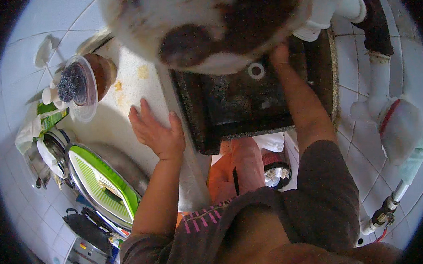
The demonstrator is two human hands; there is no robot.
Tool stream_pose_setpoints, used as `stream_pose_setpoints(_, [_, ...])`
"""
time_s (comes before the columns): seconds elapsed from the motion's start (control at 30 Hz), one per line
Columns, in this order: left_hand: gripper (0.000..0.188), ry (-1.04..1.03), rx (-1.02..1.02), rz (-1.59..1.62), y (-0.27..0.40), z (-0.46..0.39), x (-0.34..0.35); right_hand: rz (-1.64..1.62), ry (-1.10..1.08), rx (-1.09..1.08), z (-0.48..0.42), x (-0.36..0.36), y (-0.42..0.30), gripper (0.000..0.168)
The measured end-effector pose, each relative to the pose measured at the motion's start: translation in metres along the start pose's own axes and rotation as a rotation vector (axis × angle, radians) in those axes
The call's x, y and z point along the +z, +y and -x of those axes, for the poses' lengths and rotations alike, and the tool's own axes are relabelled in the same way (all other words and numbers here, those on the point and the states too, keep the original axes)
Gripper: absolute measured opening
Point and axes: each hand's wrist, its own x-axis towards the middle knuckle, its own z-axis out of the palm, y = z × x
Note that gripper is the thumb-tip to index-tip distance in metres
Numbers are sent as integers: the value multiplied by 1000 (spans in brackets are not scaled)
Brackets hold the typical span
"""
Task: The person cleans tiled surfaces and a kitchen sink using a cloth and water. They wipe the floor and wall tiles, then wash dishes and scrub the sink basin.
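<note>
My left hand [159, 134] rests palm down on a pale countertop [152, 95], fingers apart, holding nothing. My right hand [281, 55] reaches over a dark stone-like sink [245, 101]; only its wrist side shows, and its fingers are hidden. A large, blurred white and dark brown thing [209, 28] covers the top middle of the view, close to the camera; I cannot tell what it is. Below its edge, a white ring [256, 71] lies at the bottom of the sink, left of my right forearm.
Left on the counter are a clear plastic tub [96, 84] with a dark metal scourer [72, 82], a green packet [54, 117] and a green and white drainer basket [126, 186]. White plastic pipes [379, 76] and a valve [382, 214] line the tiled wall at right.
</note>
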Motion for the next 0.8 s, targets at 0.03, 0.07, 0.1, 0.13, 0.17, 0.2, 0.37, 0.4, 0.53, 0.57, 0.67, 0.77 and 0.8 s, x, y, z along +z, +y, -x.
stream_pose_setpoints(0.03, [74,-8,-6,5,-1,-2,1,11,15,37,-10,7,1,46])
stream_pose_setpoints(0.07, [73,-16,-14,9,-1,-3,2,32,27,61,-22,13,3,46])
stream_pose_setpoints(0.1, [73,-24,-22,5,-1,-4,2,44,29,87,-30,23,3,45])
stream_pose_setpoints(0.13, [73,-25,-20,7,0,-4,2,67,31,103,-38,33,4,45])
stream_pose_setpoints(0.17, [74,-26,-15,10,1,-6,2,94,33,100,-45,43,4,45])
stream_pose_setpoints(0.2, [74,-35,-16,16,0,-4,2,135,29,91,-45,52,5,44])
stream_pose_setpoints(0.37, [75,-19,23,24,-8,-9,10,147,11,-178,-27,62,-3,40])
stream_pose_setpoints(0.4, [76,-23,22,31,-10,-8,10,28,-28,-261,-11,56,-8,36])
stream_pose_setpoints(0.53, [77,-49,-59,9,-10,-2,3,-149,-227,-300,13,-3,-69,30])
stream_pose_setpoints(0.57, [77,-44,-62,13,-10,0,2,-131,-164,-270,-4,-10,-69,28])
stream_pose_setpoints(0.67, [77,-26,-19,24,-9,-5,3,-155,-184,-64,-36,16,-78,24])
stream_pose_setpoints(0.77, [78,-23,16,47,-5,-12,3,43,-176,-197,-30,68,-70,21])
stream_pose_setpoints(0.8, [78,-32,28,56,-3,-14,3,250,-238,-312,-29,88,-59,22])
